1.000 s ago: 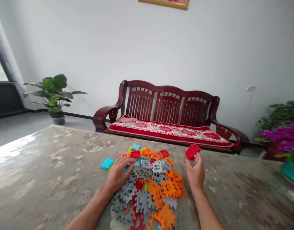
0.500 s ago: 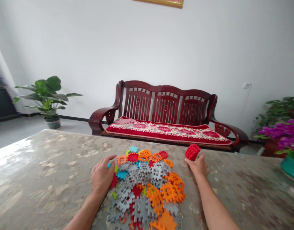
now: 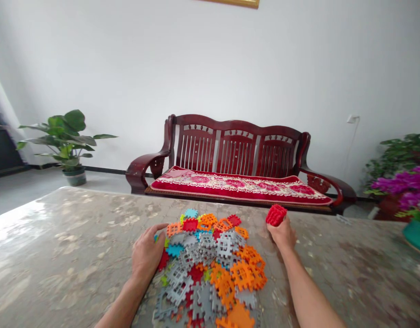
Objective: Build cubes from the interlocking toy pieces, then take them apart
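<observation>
A heap of interlocking plastic tiles (image 3: pixel 199 253) with toothed edges, in grey, orange, red, blue and green, lies on the table. At the heap's left edge rests my left hand (image 3: pixel 147 253), its fingers apart and curving around the outer tiles. Its fingertips come close to an orange tile (image 3: pixel 174 229); whether they touch is unclear. To the right of the heap, my right hand (image 3: pixel 284 234) grips a stack of red toothed tiles (image 3: pixel 276 215) between thumb and fingers. Part of the stack is hidden by the hand.
The table (image 3: pixel 76 255) has a patterned, shiny cover. Beyond it stands a dark red wooden bench (image 3: pixel 237 146) with a red floral cushion (image 3: pixel 244 186). A potted plant (image 3: pixel 69 141) is on the floor at left. Purple flowers in a teal pot (image 3: pixel 417 237) are at right.
The fingers of my left hand have stretched slightly toward the orange tile. My right hand keeps the red stack, its fingers drawn in a little closer around it.
</observation>
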Motion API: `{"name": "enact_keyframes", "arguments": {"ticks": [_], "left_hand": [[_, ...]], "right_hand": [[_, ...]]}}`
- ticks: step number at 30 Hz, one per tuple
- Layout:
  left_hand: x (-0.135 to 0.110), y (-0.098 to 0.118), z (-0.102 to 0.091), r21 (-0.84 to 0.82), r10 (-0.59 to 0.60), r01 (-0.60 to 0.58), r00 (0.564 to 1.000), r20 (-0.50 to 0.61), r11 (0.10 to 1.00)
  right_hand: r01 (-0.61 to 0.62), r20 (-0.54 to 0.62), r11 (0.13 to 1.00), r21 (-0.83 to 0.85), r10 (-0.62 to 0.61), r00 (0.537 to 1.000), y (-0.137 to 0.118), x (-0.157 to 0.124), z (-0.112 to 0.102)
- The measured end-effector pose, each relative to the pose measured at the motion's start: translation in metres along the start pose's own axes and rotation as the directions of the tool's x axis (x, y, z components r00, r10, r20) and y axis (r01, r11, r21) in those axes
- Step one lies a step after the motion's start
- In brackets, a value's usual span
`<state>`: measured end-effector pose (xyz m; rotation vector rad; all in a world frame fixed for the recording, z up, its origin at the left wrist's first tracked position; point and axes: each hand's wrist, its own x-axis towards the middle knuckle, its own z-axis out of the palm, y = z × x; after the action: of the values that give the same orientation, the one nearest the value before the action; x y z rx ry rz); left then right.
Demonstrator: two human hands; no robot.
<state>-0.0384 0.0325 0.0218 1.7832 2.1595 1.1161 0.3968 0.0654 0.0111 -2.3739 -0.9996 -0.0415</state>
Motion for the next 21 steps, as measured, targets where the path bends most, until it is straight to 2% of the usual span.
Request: {"name": "enact_keyframes", "arguments": {"ticks": [8,11,14,18,21], "left_hand": [[0.002,-0.005,0.004,0.007,-0.01,0.01,1.0,0.014,1.0],[0.002,-0.006,0.005,0.006,-0.019,0.019,0.999,0.029,1.0],[0.003,-0.006,0.005,-0.003,-0.02,0.02,0.999,0.035,1.0],[0.002,-0.004,0.005,-0.031,-0.001,0.002,1.0,0.031,1.0],[0.002,-0.003,0.005,-0.056,0.017,-0.016,0.999,0.03,0.998]], "right_hand": [[0.12,0.023,0.992,0.03,-0.121,0.992,-0.003,-0.018,-0.006],[0.196,0.045,0.979,0.056,-0.198,0.979,-0.002,-0.023,-0.005],[0.272,0.021,0.956,0.111,-0.276,0.961,0.0,-0.027,-0.002],[0.345,-0.037,0.89,0.298,-0.35,0.936,-0.007,-0.037,0.003],[0.435,-0.073,0.804,0.405,-0.446,0.892,-0.021,-0.048,0.004]]}}
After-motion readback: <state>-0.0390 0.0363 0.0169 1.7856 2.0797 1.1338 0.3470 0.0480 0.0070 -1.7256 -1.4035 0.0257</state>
